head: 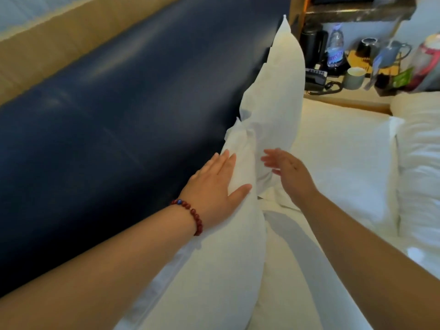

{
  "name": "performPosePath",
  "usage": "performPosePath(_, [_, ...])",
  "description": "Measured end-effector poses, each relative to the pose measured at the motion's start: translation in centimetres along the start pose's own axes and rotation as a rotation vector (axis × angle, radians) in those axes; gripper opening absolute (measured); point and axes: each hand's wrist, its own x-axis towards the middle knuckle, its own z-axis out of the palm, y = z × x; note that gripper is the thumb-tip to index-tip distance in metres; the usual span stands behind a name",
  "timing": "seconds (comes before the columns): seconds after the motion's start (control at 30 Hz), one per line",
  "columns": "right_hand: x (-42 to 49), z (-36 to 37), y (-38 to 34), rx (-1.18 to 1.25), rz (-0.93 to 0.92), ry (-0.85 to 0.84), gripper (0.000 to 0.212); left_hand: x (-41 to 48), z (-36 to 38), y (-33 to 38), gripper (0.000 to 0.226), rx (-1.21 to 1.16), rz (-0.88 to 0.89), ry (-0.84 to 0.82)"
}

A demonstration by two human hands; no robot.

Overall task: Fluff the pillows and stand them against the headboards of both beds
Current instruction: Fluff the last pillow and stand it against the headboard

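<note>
Head view: desk (pixel 345 96) is carrying a clear bottle (pixel 335 47) and a pale mug (pixel 354 78), contents unclear. Near pillow (pixel 214 270) and far pillow (pixel 281 91) are standing against the navy headboard (pixel 119 127). Left hand (pixel 220 189), fingers flat, is pressing the near pillow. Right hand (pixel 289 173), blurred, fingers straight, is holding nothing.

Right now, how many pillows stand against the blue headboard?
2. The near pillow stands under the left hand; the far pillow stands beyond it, toward the nightstand. Another could be hidden behind them.
</note>
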Motion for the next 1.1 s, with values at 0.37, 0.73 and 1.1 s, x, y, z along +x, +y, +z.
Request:
performPosePath(0.37, [-1.7, -2.0, 10.4, -0.319, 0.512, -0.400, 0.065, -2.8, 2.3, -0.9, 0.078, -0.064, -0.032, 0.112])
performPosePath(0.73, [0.6, -0.8, 12.9, -0.540, 0.550, -0.522, 0.051, -3.0, 3.7, -0.8, 0.075, -0.067, -0.028, 0.134])
performPosePath(1.1, [-0.6, -2.2, 13.8, -0.118, 0.375, 0.239, 0.016, -2.9, 4.0, -1.0, 0.074, -0.063, -0.020, 0.152])
